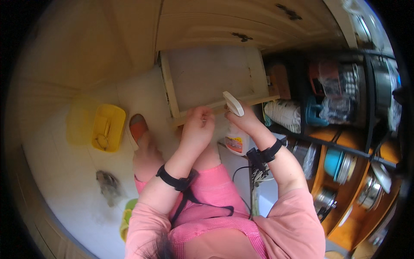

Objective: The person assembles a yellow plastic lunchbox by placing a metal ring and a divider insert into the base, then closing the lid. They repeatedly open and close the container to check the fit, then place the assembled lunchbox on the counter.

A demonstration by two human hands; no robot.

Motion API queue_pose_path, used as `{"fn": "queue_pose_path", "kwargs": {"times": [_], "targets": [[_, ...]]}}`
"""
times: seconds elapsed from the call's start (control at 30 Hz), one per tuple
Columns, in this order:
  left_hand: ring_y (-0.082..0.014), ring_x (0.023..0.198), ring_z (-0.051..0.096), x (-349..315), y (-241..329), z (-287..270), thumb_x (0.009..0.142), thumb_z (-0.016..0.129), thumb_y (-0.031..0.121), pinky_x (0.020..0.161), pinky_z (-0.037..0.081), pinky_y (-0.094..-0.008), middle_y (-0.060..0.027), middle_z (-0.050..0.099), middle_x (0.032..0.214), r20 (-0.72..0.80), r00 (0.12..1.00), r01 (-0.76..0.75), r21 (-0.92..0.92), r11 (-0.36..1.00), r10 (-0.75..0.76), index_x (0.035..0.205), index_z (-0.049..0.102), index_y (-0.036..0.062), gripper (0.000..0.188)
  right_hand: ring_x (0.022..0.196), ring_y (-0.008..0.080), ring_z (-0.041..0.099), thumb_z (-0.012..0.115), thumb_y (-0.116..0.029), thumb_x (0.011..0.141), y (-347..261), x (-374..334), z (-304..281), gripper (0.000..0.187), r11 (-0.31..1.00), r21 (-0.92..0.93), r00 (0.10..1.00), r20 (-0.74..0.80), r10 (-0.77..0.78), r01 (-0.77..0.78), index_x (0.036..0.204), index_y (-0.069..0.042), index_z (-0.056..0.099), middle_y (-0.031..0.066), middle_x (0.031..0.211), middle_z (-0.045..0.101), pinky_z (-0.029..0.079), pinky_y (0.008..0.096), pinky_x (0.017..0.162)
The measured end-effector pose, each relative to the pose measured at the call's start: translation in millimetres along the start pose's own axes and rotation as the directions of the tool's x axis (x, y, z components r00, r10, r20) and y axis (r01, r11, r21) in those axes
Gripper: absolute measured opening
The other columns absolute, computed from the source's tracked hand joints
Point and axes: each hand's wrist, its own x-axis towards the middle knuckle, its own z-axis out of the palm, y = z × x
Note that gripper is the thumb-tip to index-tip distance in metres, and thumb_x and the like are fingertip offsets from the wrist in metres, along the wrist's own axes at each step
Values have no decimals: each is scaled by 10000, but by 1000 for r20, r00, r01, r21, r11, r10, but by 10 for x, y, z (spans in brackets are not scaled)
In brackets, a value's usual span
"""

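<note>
My right hand (245,121) is wrapped round the neck of a spray bottle (237,140). The bottle has a white trigger head, and its white body carries an orange and yellow label. An open drawer (215,77) with a pale wooden frame lies just beyond both hands. My left hand (199,126) is over the drawer's front edge with its fingers curled in. Whatever those fingers may hold is hidden.
A yellow basin (108,127) with something thin inside stands on the floor at left. Nearer lies a grey rag-like bundle (108,186). Shelves with a blue bowl (333,163) and metal pots (326,201) line the right. Cabinet doors (258,21) rise beyond the drawer.
</note>
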Motion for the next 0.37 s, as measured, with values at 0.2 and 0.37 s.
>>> {"fn": "queue_pose_path", "kwargs": {"times": [0.2, 0.37], "targets": [[-283, 911, 634, -161, -31, 24, 879, 581, 114, 793, 518, -366, -171, 553, 1048, -28, 1000, 2, 124, 992, 2, 1063, 583, 0, 216, 810, 337, 640, 614, -152, 793, 34, 215, 142, 198, 998, -26, 995, 91, -48, 50, 934, -13, 608, 154, 888, 667, 502, 419, 712], [-348, 988, 606, -385, 137, 13, 859, 614, 174, 884, 479, -426, -199, 541, 1105, 15, 1000, -23, 86, 996, 22, 1061, 585, 17, 258, 821, 213, 648, 596, -143, 829, -333, 551, -12, 404, 952, 90, 950, 142, 279, -293, 1224, -75, 549, 121, 1007, 639, 538, 346, 714]]}}
